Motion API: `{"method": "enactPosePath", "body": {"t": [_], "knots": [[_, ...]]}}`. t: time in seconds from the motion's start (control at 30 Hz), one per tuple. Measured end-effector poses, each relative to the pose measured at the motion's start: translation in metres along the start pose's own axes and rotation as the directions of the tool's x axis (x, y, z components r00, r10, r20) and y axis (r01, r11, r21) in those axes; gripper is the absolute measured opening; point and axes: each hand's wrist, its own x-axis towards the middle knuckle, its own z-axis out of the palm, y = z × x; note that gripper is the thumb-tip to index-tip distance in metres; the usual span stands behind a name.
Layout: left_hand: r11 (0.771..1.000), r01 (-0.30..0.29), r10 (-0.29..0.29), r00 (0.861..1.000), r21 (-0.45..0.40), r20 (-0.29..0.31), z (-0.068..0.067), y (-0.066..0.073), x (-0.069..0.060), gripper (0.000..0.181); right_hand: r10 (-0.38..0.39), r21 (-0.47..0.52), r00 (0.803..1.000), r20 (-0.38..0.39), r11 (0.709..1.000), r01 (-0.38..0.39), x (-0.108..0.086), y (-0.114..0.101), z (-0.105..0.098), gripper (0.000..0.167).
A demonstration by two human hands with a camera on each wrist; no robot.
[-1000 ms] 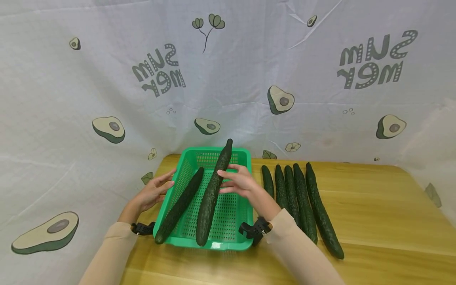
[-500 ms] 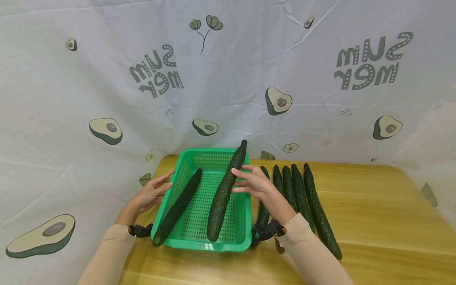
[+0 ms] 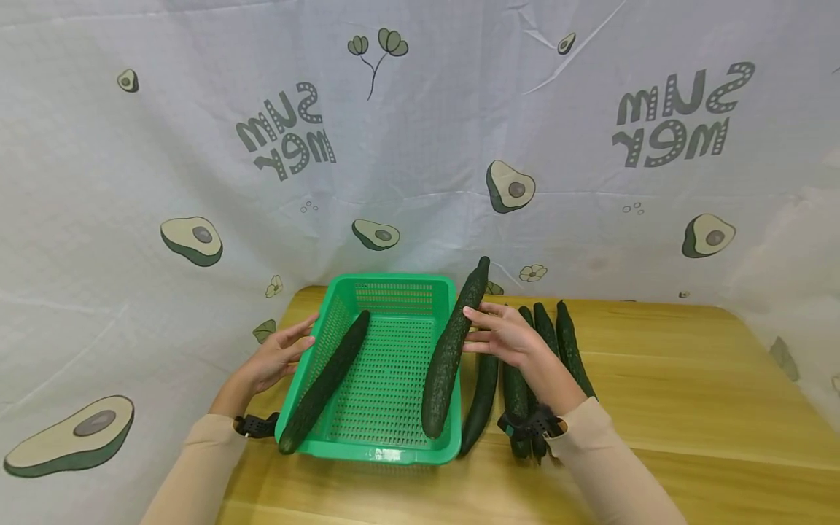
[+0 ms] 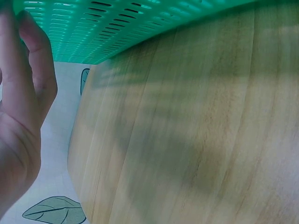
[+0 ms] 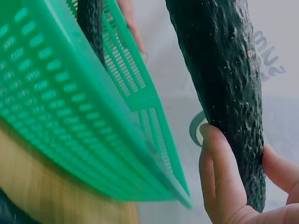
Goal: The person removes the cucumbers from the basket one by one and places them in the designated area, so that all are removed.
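Note:
In the head view my right hand (image 3: 502,335) grips a long dark green cucumber (image 3: 451,359) between thumb and fingers. It hangs tilted over the right rim of a green plastic basket (image 3: 397,280). The right wrist view shows the bumpy cucumber (image 5: 229,70) between thumb and fingers, apart from the basket rim. My left hand (image 3: 275,357) rests its fairly straight fingers against the basket's left side. A second cucumber (image 3: 328,383) leans inside the basket along the left, its lower end over the front rim. The left wrist view shows the fingers (image 4: 42,65) beside the basket wall.
Several more cucumbers lie on the wooden table (image 3: 689,379) right of the basket, partly hidden by my right arm. One curved cucumber (image 3: 484,397) lies close to the basket's right side. A white printed cloth (image 3: 433,131) hangs behind the table.
My right hand has carried the held cucumber rightward, from above the middle of the basket to its right rim. My left hand stays at the basket's left side.

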Motion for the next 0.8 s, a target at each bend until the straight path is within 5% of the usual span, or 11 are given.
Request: {"method": "enactPosePath", "body": {"t": [0.8], "knots": [[1.000, -0.007, 0.007, 1.000, -0.016, 0.016, -0.001, 0.002, 0.000, 0.066, 0.024, -0.044, 0.999, -0.030, 0.999, -0.025, -0.025, 0.006, -0.069, 0.088]]}}
